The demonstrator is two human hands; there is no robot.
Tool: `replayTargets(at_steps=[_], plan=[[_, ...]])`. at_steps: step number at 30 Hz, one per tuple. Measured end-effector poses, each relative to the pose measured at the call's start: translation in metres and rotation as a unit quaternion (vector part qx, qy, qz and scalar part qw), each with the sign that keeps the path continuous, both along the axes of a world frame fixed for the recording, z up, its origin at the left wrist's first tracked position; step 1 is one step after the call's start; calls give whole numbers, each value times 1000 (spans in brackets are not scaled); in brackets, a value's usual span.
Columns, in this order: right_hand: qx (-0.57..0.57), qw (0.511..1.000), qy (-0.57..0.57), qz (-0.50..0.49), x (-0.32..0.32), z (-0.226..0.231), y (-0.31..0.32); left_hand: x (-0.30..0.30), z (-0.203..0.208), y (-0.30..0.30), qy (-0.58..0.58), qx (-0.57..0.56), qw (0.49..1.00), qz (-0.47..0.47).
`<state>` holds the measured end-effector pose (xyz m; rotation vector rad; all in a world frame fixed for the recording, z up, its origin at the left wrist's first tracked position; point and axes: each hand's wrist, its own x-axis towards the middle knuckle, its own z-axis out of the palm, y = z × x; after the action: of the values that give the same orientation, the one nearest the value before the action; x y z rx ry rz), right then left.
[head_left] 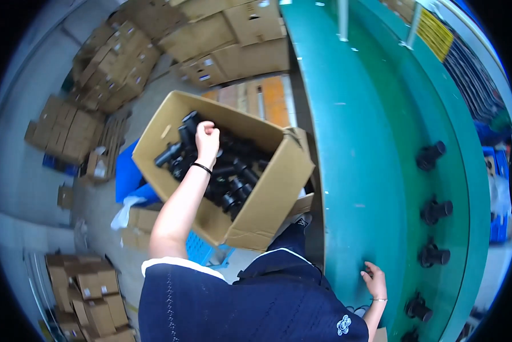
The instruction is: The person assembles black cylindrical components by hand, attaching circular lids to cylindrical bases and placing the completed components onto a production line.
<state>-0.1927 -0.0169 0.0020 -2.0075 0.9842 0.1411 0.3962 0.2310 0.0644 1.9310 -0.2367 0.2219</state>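
My left hand (207, 141) reaches into a large open cardboard box (270, 185), its fingers curled. Beside and beneath it lie black tubular plastic parts (241, 188), heaped loosely in the box. One upright black tube (191, 121) is close against the fingers; whether they grip it cannot be made out. My right hand (374, 283) is over the near left edge of a green bench (353, 165), fingers loosely bent and apart, holding nothing. Along the bench's right side, several similar black flanged parts (436, 211) stand spaced out in a row.
The box stands against the bench's left side, with a blue plastic stool (199, 248) below it. Stacked cartons (250, 51) fill the back, and more cartons (99, 305) stand at lower left. White posts (343, 20) rise from the bench's far end. Blue crates (500, 194) lie beyond its right edge.
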Motion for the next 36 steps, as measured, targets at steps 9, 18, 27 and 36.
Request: replayTargets(at_steps=[9,18,27,36], plan=[[-48,996,8,74,77,19,12,28,-149,124,294,536,755,-237],[-35,988,147,41,53,13,40,113,-218,73,276,290,869,290],[28,917,388,86,73,29,31,236,-143,87,-102,342,890,283],[15,981,195,10,111,6,32,236,-119,132,2,275,948,162]])
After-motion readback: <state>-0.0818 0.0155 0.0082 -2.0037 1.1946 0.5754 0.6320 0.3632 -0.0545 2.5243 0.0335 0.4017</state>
